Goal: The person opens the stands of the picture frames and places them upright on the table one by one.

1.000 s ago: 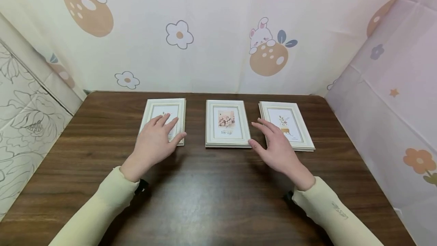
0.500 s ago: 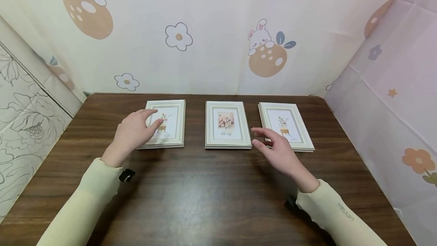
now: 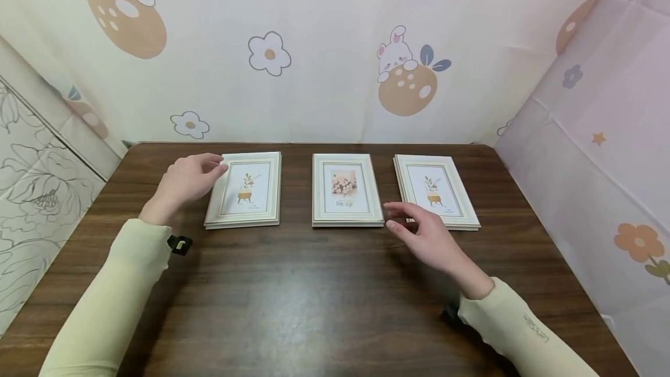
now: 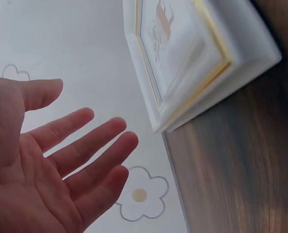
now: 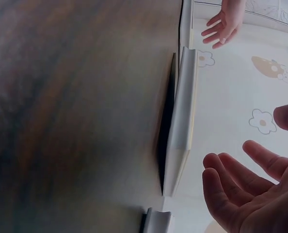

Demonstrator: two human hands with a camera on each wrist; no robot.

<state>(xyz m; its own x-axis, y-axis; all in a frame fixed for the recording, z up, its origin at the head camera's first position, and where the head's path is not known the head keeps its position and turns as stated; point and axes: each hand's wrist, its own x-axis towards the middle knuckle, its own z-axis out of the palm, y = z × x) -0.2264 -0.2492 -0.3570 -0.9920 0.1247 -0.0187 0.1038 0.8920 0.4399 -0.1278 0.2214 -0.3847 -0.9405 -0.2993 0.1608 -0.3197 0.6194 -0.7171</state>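
Note:
Three white picture frames with thin gold trim lie face up in a row on the table. The left picture frame [image 3: 246, 191] and the right picture frame [image 3: 430, 182] each show a potted plant; the middle picture frame [image 3: 345, 191] shows pink flowers. My left hand [image 3: 183, 182] hovers at the upper left side of the left one, and its wrist view shows the palm and relaxed fingers apart from that frame. My right hand [image 3: 426, 234], fingers slightly bent and holding nothing, is raised between the middle and right picture frames, hiding the right one's lower left corner.
The dark wooden table [image 3: 293, 290] extends toward me in front of the frames. A patterned curtain [image 3: 324, 98] with rabbits and flowers hangs right behind its back edge, and another patterned cloth [image 3: 602, 179] closes off the right side.
My left hand has lifted off the left picture frame's middle and moved left and back, uncovering its picture. My right hand has shifted only slightly, its fingers bending a little more.

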